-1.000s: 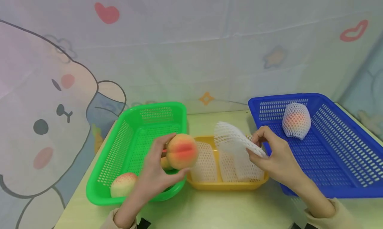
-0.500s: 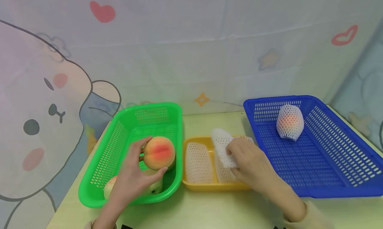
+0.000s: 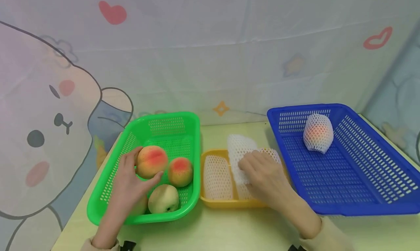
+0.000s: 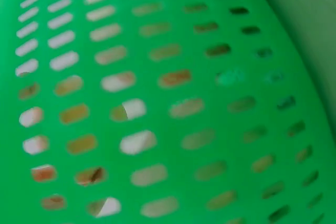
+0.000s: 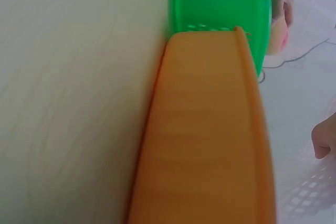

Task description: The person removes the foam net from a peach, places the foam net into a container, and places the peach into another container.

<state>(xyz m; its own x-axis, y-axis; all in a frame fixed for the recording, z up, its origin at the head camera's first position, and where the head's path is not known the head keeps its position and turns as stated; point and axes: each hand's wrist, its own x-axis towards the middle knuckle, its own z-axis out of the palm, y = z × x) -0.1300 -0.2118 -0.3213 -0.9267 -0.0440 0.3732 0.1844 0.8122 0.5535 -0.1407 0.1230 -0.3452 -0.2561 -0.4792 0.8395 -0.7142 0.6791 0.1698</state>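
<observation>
So far one netted peach sits in the blue basket at right; three bare ones wait in the green basket at lower left, where the left hand grips a peach. The right hand pinches a foam net over the yellow tray.

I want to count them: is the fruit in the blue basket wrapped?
Wrapped: white foam net covers the fruit in the blue basket.
</observation>
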